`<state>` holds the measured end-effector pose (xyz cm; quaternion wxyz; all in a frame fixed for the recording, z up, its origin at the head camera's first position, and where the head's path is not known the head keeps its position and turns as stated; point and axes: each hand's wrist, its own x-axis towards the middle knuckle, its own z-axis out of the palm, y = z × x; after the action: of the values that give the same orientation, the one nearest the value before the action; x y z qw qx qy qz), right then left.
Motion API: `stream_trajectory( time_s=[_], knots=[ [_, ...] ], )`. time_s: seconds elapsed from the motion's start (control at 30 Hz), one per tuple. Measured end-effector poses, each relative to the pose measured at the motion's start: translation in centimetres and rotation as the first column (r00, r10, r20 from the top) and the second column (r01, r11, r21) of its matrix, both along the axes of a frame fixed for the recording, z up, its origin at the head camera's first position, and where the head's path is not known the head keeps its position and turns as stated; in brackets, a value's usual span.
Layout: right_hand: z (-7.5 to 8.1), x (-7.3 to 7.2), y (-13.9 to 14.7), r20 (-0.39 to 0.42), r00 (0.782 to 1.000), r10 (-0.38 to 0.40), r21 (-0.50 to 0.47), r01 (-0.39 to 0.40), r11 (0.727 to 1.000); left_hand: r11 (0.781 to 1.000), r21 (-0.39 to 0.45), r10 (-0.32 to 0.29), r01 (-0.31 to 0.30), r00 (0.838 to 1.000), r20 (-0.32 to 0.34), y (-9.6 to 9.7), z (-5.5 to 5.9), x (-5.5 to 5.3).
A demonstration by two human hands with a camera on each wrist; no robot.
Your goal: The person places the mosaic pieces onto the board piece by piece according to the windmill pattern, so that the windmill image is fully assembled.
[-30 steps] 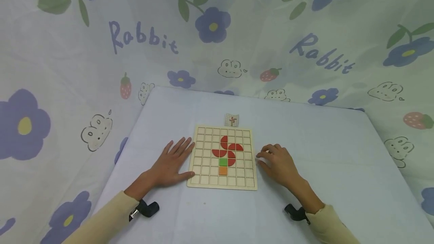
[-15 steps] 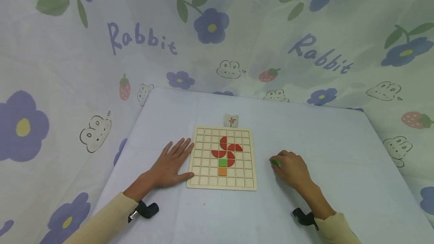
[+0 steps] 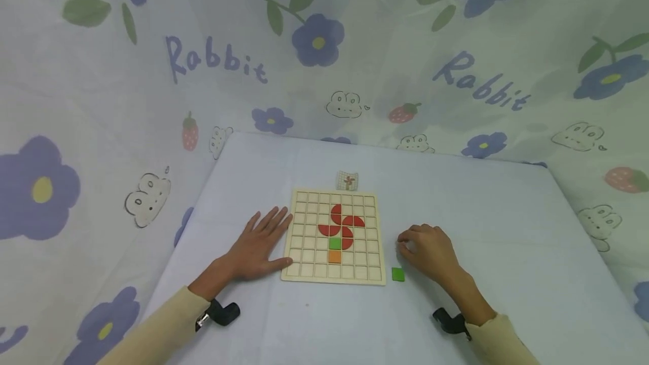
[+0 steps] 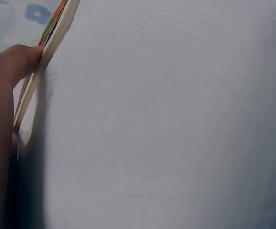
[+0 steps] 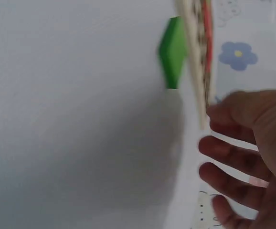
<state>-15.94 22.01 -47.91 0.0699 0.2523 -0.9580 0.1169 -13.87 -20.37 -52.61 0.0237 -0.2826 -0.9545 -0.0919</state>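
Note:
A wooden grid board (image 3: 309, 275) lies on the white table. Set in its cells are several red quarter-round pieces (image 3: 353, 221), one green square tile (image 3: 334, 243) and an orange square tile (image 3: 334, 256) under it. My left hand (image 3: 256, 249) rests flat along the board's left side, fingers spread, with its thumb (image 4: 26, 59) on the edge. A loose green square tile (image 3: 398, 274) lies flat beside the board's lower right corner. Just beyond this tile is my right hand (image 3: 428, 252), its fingers loosely bent with nothing visible between them.
Behind the board's far edge stands a small card (image 3: 347, 180) printed with a grid and a red pinwheel figure. A patterned cloth (image 3: 375, 44) with flowers and rabbits hangs around the table (image 3: 466, 201). Both wrists carry black camera mounts (image 3: 448, 321).
My right hand moved right from the board's edge, showed a green tile in its fingers half a second ago, and has let it go onto the table. The left hand stayed put.

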Motion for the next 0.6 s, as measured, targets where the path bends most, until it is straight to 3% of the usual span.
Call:
stream_trajectory(
  time_s=[0.07, 0.13, 0.23, 0.37, 0.47, 0.6],
  knots=[
    [0.4, 0.8, 0.0, 0.135, 0.991, -0.014, -0.021, 0.017, 1.000, 1.000, -0.011, -0.002, 0.002, 1.000, 0.006, 0.0, -0.1, -0.1],
    [0.7, 1.5, 0.1, 0.256, 0.967, 0.004, -0.044, 0.008, 0.999, 1.000, -0.021, -0.001, 0.001, 1.000, -0.001, 0.0, -0.1, -0.1],
    [0.5, 2.5, 0.3, 0.336, 0.939, 0.073, -0.076, -0.050, 0.996, 1.000, -0.014, 0.004, -0.004, 1.000, -0.008, -0.1, 0.0, -0.2],
    [-0.3, 2.9, 0.3, 0.233, 0.958, 0.165, -0.083, -0.150, 0.985, 1.000, -0.008, 0.011, -0.012, 1.000, -0.005, -0.1, -0.1, -0.3],
    [-0.5, 2.9, 0.2, 0.128, 0.973, 0.193, -0.084, -0.183, 0.979, 1.000, -0.004, 0.011, -0.011, 1.000, 0.010, -0.1, -0.3, -0.3],
    [-0.3, 2.7, -0.5, 0.091, 0.970, 0.224, -0.140, -0.210, 0.968, 1.000, 0.000, 0.002, -0.002, 1.000, 0.008, 0.1, -0.5, -0.2]
  ],
)
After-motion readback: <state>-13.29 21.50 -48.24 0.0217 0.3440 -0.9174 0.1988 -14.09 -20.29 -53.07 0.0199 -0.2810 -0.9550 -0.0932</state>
